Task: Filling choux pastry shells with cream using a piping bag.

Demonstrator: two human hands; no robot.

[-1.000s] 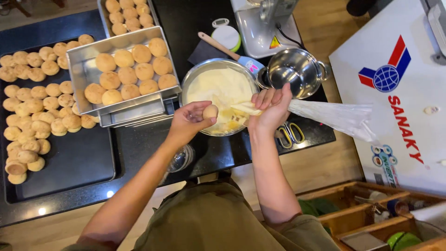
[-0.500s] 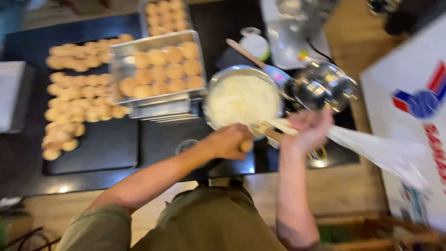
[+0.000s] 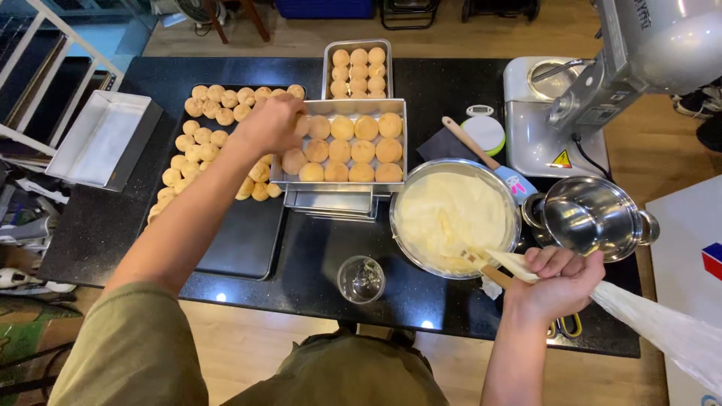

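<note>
Left hand (image 3: 272,124) reaches to the metal tray (image 3: 340,179) at eleven o'clock, fingers curled over a small round puff (image 3: 299,126) at the tray's near-left corner — whether it pinches the puff I cannot tell. Right hand (image 3: 556,282), at four o'clock, is fisted around a piping bag (image 3: 662,331), nozzle toward the bowl of cream (image 3: 453,216). Puffs look light and crushable — best taken gently by the sides; the bag is soft and slippery, best gripped near its neck.

Puffs and piping bag

Your steel tray (image 3: 401,135) holds golden round puffs (image 3: 353,150); the clear piping bag (image 3: 647,323) lies tilted beside the cream bowl (image 3: 454,218).
</note>
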